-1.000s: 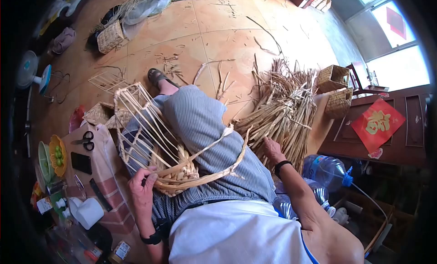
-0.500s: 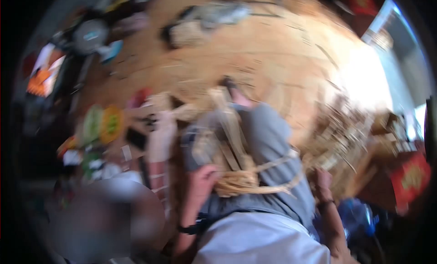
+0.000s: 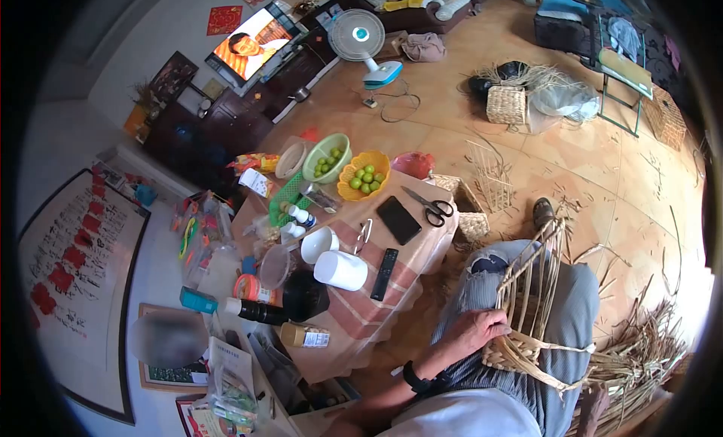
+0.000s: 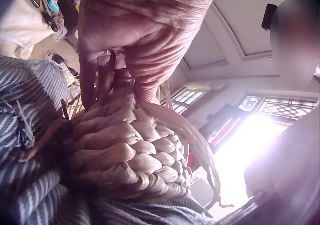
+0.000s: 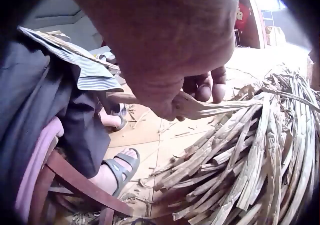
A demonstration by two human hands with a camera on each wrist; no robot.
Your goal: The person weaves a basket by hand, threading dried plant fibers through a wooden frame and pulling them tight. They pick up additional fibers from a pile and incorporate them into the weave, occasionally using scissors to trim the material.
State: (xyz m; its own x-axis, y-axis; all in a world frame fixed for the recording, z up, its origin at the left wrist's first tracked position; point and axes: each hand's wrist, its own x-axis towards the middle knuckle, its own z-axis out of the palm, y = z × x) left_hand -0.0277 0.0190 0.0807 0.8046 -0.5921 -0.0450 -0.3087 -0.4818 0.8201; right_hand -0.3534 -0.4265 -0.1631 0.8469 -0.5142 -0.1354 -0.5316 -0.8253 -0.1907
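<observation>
At top centre, the left hand (image 4: 145,30) gripped the upper edge of a woven basket (image 4: 132,157) resting on striped cloth (image 4: 35,197); a loose strand (image 4: 192,134) curved down right of centre.

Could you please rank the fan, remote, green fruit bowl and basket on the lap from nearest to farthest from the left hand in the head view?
1. Basket: held by the left hand.
2. Remote: on the table, leftward.
3. Green fruit bowl: farther across the table.
4. Fan: beyond, on the floor.
</observation>
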